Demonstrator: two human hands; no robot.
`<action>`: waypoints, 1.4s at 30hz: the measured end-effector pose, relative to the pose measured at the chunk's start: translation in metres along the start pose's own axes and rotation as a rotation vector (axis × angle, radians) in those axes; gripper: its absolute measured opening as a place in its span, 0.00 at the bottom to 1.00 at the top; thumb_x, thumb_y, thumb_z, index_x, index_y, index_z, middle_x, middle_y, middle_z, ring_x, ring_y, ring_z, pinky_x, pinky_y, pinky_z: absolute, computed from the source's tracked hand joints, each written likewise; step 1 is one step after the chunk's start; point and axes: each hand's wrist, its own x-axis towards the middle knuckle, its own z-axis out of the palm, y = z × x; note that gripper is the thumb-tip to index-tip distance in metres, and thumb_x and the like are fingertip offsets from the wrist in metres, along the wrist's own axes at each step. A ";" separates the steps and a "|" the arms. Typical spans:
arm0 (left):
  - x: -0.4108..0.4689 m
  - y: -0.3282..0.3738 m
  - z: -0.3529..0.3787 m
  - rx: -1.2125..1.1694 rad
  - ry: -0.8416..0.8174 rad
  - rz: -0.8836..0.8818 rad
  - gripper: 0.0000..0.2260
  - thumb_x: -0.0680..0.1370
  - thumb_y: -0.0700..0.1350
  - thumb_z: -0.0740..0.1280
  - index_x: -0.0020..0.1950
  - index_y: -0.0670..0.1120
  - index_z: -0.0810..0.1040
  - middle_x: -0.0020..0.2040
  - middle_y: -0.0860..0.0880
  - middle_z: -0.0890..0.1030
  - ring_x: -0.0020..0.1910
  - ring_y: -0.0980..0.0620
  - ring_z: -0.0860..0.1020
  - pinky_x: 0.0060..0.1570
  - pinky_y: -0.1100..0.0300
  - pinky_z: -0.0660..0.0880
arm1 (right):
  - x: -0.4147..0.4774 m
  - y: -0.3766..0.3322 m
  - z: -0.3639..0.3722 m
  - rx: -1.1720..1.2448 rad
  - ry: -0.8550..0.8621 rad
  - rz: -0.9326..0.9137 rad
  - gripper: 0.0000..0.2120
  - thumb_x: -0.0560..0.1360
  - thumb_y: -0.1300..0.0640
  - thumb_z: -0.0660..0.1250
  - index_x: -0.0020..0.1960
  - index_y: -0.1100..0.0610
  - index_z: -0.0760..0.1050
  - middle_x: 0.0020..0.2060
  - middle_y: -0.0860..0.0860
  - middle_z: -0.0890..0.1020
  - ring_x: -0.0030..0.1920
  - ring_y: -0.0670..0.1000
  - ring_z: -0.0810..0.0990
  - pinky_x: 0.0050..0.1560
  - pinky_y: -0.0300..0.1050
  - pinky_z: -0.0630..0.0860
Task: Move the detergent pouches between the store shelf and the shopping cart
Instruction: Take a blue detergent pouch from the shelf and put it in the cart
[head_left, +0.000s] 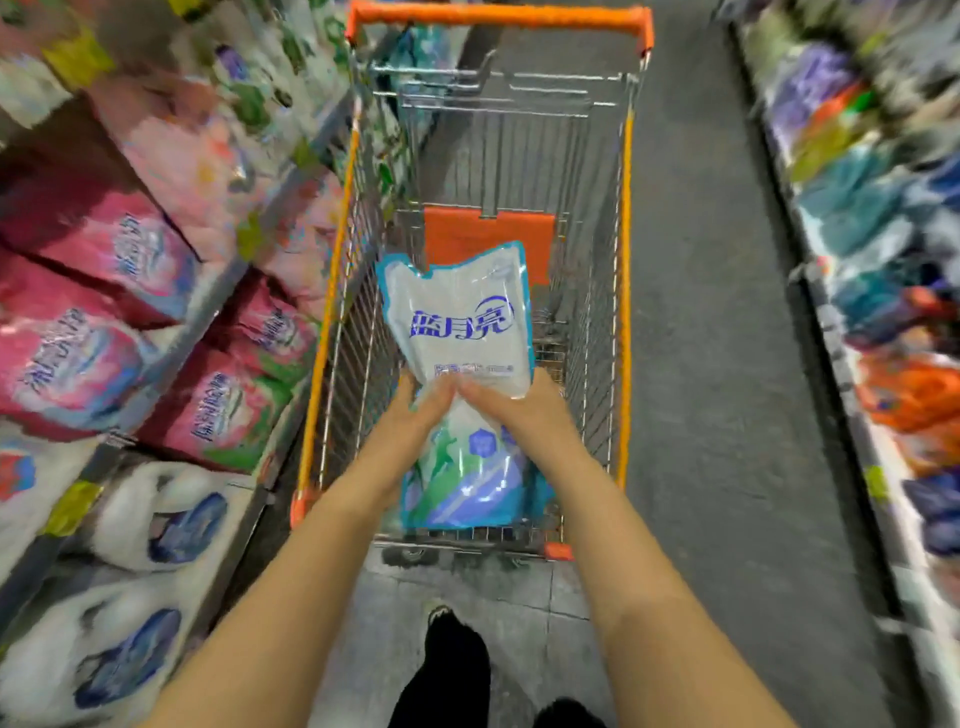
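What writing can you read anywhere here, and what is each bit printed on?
"蓝月亮", in blue, on the white pouch that the left hand and right hand hold at the cart.
Small print beneath it: too blurred to read.
Lettering on the pink pouches at the left: too blurred to read.

Bare arms stretched forward — left grip (415, 411), right grip (513, 410), clasping, thumbs nearly touching

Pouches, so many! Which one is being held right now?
The white pouch with blue writing, over the cart. The left grip and right grip hold it; the pink pouches sit on the shelf, untouched.
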 end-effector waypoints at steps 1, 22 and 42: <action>0.018 -0.005 0.001 0.021 -0.014 -0.036 0.26 0.72 0.54 0.69 0.68 0.54 0.67 0.60 0.50 0.79 0.54 0.52 0.80 0.58 0.52 0.75 | 0.016 0.010 -0.001 0.009 0.038 0.059 0.48 0.47 0.29 0.76 0.61 0.52 0.75 0.49 0.47 0.84 0.50 0.48 0.83 0.55 0.51 0.78; 0.279 -0.132 0.041 0.408 -0.098 -0.542 0.30 0.71 0.58 0.68 0.71 0.51 0.68 0.64 0.50 0.76 0.59 0.51 0.76 0.61 0.56 0.72 | 0.236 0.163 -0.025 0.019 0.290 0.715 0.25 0.66 0.45 0.69 0.58 0.59 0.75 0.34 0.46 0.82 0.40 0.51 0.81 0.50 0.48 0.79; 0.228 -0.072 0.039 0.622 -0.054 -0.526 0.09 0.78 0.48 0.63 0.57 0.51 0.75 0.57 0.44 0.78 0.55 0.45 0.77 0.59 0.50 0.74 | 0.207 0.097 -0.014 -0.543 0.259 0.629 0.24 0.75 0.49 0.62 0.69 0.53 0.65 0.68 0.54 0.71 0.67 0.59 0.69 0.66 0.52 0.64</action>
